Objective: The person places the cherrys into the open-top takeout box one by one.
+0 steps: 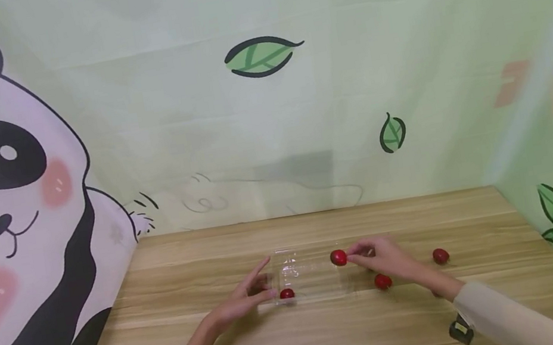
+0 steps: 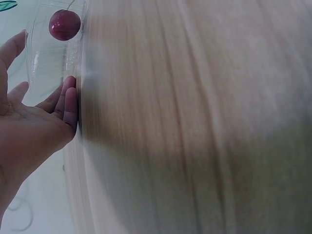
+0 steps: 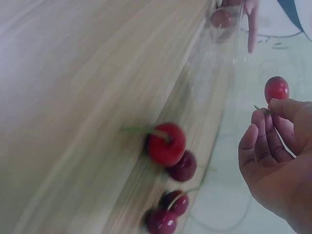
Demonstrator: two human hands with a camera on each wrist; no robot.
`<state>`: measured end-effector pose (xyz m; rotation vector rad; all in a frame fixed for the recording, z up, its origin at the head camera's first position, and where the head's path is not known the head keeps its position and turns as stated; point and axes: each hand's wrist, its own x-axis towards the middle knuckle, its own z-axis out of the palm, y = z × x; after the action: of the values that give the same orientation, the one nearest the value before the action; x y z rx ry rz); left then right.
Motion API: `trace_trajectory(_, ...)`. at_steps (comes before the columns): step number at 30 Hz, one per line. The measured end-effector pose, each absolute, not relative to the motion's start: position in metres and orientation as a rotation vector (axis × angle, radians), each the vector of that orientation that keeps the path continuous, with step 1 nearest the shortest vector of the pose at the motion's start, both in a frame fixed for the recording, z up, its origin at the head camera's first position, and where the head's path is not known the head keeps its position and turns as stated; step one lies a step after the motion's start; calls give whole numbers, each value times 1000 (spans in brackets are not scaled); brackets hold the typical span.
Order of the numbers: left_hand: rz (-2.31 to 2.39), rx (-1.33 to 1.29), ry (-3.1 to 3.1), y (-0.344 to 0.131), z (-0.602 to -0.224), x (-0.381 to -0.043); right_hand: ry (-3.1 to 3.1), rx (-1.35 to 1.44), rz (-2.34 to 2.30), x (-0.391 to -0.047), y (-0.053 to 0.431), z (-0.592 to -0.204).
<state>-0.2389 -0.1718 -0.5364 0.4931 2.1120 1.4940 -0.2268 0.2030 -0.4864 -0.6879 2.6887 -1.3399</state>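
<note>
My right hand (image 1: 383, 255) pinches a red cherry (image 1: 339, 257) between thumb and fingertips, above the right part of a clear plastic box (image 1: 322, 289). A green stem (image 3: 262, 109) shows at the fingers in the right wrist view. Inside the box, at its left front corner, lies another cherry (image 1: 287, 294); the left wrist view shows this dark red cherry (image 2: 65, 25) through the clear wall. My left hand (image 1: 240, 304) stands at the box's left side, its fingers spread and touching or nearly touching the wall.
Right of the box, a cherry (image 1: 383, 281) lies on the wooden table (image 1: 303, 343), with another cherry (image 1: 440, 256) farther right. In the right wrist view a bright red stemmed cherry (image 3: 166, 145) sits near several darker ones. A printed cloth (image 1: 181, 121) hangs behind the table.
</note>
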Motion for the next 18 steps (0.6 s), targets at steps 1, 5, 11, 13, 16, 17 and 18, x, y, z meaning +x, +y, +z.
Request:
trace_trajectory(1,1493,492,2114,-172,-537,-239,2688,-694,-1332,-228,198,-486)
trace_trajectory(5,1496,497,2113,-172,-537,-239,2682,-742,-1306,-233,183,-485)
trace_trajectory(11,1495,500,2116,-172,-537,-239,2650,-860,-1258,-243,165,-484)
trace_trajectory(13,1494,498,2119,-172,-537,-239,2630,-878,-1247,-246,159,-483)
trace_trajectory(16,1493,496,2118,-171,-537,-240,2610,-899,-1214,-251,151,-482)
trace_trajectory(17,1496,492,2117,-171,-537,-240,2603,-896,-1207,-253,148,-482)
trace_trajectory(18,1496,490,2117,-171,-537,-240,2596,-901,-1199,-255,146,-483)
